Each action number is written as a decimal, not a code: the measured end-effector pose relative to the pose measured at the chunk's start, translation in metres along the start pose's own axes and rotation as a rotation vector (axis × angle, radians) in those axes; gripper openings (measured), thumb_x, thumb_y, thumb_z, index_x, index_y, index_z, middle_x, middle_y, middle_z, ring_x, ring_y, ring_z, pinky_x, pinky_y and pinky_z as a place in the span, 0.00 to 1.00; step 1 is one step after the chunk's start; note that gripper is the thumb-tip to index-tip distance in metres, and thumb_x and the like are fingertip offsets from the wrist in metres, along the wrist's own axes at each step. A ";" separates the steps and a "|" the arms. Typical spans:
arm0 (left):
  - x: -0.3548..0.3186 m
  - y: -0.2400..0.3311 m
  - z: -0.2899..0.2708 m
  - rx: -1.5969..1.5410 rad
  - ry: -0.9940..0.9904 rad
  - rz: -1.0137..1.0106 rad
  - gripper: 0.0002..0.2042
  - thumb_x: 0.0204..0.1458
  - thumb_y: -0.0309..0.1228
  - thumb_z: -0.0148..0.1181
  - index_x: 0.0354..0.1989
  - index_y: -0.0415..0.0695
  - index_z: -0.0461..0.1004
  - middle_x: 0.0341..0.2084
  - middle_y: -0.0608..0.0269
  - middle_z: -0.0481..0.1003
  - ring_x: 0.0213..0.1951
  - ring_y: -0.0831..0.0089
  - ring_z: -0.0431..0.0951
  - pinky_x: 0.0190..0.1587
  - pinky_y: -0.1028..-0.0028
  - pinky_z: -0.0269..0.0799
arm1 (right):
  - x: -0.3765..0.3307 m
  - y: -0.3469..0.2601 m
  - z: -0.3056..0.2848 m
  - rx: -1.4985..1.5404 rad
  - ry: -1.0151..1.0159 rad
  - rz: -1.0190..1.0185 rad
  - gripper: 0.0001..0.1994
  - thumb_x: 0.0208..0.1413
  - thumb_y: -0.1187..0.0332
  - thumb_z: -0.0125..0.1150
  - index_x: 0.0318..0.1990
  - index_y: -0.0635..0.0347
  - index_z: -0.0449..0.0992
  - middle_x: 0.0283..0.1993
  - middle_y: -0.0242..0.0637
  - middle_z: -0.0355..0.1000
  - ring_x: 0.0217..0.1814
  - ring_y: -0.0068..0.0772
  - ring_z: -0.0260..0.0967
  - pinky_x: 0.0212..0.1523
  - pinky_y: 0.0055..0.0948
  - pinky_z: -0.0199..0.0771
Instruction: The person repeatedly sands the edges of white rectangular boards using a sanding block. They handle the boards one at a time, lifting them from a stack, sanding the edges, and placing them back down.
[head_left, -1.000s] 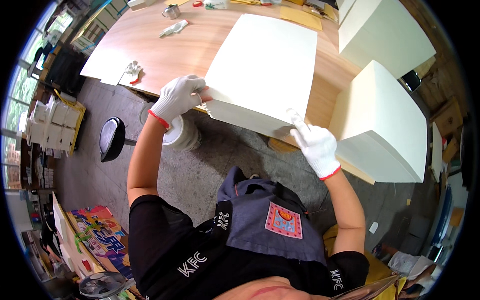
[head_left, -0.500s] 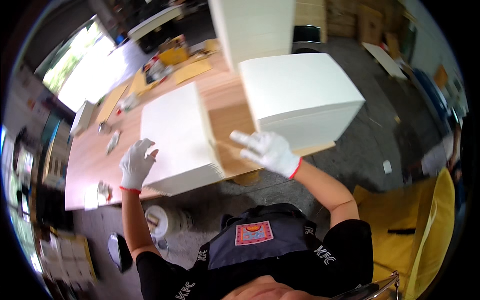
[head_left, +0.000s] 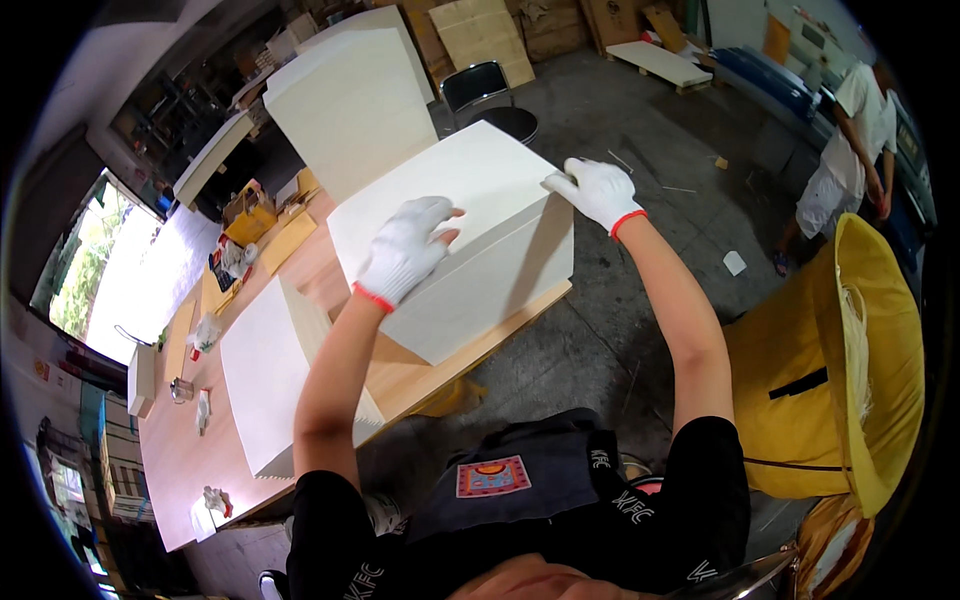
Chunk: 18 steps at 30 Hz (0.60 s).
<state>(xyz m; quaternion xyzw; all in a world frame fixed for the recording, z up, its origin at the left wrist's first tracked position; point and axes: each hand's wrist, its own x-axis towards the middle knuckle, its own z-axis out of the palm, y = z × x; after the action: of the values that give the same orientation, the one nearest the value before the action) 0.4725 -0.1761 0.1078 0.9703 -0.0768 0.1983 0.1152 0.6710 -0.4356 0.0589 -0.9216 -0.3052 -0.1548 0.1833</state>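
Observation:
Both my hands wear white knit gloves with red cuffs. My left hand [head_left: 408, 245] hovers over the front part of a tall stack of white sheets [head_left: 460, 178], thumb and fingers apart and nothing between them. At the right corner of that stack is my right hand [head_left: 598, 192], its fingers bent but parted; whether it touches the sheets is hard to see. A lower stack of white sheets [head_left: 265, 365] lies to the left, partly behind my left forearm. Both stacks rest on a wooden table [head_left: 185, 480].
Another tall white stack [head_left: 350, 115] rises behind. Tape, a metal can [head_left: 181, 390] and a yellow box [head_left: 250, 220] lie on the table's left side. A black chair [head_left: 490, 100] stands beyond, a yellow fabric bag [head_left: 800, 370] at right. Farther right stands a person [head_left: 850, 150].
My view has turned toward the right. Both hands have moved from around the lower stack and the gap to the taller stack.

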 end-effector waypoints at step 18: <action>0.097 0.013 0.079 -0.618 -0.106 -0.176 0.14 0.62 0.28 0.57 0.55 0.42 0.78 0.47 0.60 0.80 0.45 0.74 0.76 0.50 0.73 0.72 | 0.017 -0.008 0.029 0.846 0.065 0.214 0.27 0.66 0.42 0.45 0.39 0.61 0.74 0.37 0.52 0.75 0.45 0.58 0.73 0.46 0.47 0.68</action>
<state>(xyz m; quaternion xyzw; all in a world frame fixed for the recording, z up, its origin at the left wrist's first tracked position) 0.5874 -0.2193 0.0784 0.9014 -0.0550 0.1039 0.4168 0.6846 -0.4085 0.0416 -0.7866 -0.2386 -0.0251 0.5690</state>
